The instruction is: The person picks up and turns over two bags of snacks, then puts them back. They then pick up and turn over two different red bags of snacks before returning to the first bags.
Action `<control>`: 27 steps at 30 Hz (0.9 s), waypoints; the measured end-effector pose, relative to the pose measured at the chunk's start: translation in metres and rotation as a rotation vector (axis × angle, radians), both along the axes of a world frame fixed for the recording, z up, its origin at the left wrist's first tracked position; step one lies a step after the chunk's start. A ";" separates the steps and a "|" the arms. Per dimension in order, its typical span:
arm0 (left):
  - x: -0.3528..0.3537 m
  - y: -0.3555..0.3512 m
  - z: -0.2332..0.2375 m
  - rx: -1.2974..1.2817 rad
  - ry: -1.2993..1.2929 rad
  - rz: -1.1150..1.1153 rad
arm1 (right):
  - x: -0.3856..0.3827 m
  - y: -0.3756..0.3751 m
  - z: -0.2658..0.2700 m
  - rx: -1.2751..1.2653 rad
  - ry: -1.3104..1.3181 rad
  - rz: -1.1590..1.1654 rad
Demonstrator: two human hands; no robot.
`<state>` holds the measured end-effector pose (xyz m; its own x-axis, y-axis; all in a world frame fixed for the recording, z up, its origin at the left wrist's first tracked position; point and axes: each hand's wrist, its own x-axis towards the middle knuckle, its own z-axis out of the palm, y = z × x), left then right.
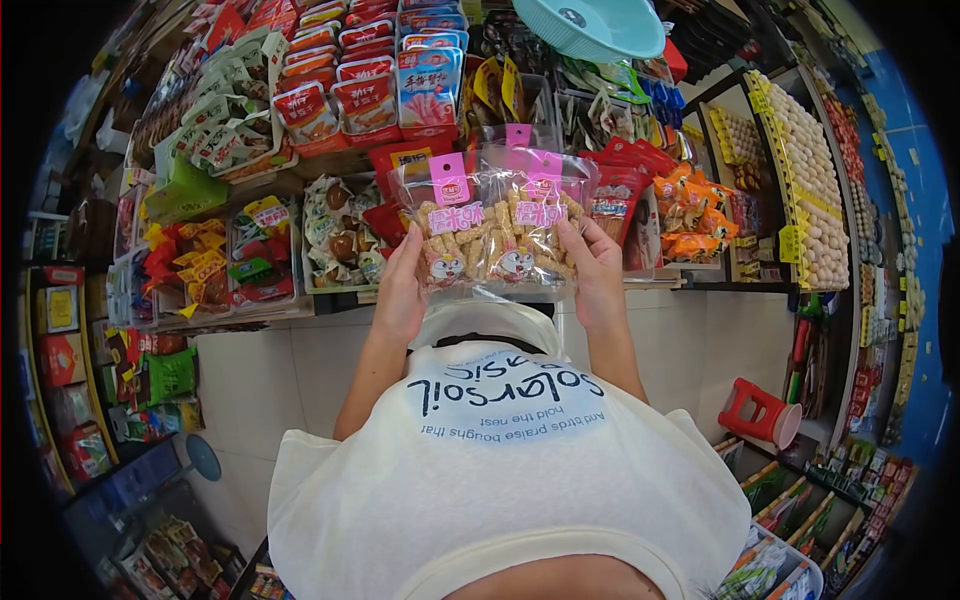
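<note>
Two clear snack bags with pink labels are held side by side at the front edge of the display. My left hand [400, 290] grips the outer edge of the left snack bag [455, 245]. Around the outer edge of the right snack bag [520, 240], my right hand [597, 270] is closed, thumb in front. Both bags stand upright, filled with light brown pieces and printed with a cartoon rabbit face. Another pink label [517, 134] shows behind them. Red packets [618, 195] lie just behind the right bag.
Snack boxes [365, 100] rise behind the bags. Bins of orange packets [692, 215] and wrapped snacks [340, 230] flank them. A turquoise basket [600, 30] is at the top, egg trays [805, 190] at the right, a red stool [758, 413] on the floor.
</note>
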<state>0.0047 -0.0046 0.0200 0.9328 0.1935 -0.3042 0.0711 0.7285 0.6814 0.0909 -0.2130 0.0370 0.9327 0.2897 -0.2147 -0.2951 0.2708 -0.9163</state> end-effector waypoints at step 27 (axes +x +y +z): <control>-0.006 -0.003 -0.005 0.000 0.001 -0.002 | -0.007 -0.001 0.003 0.036 0.059 0.015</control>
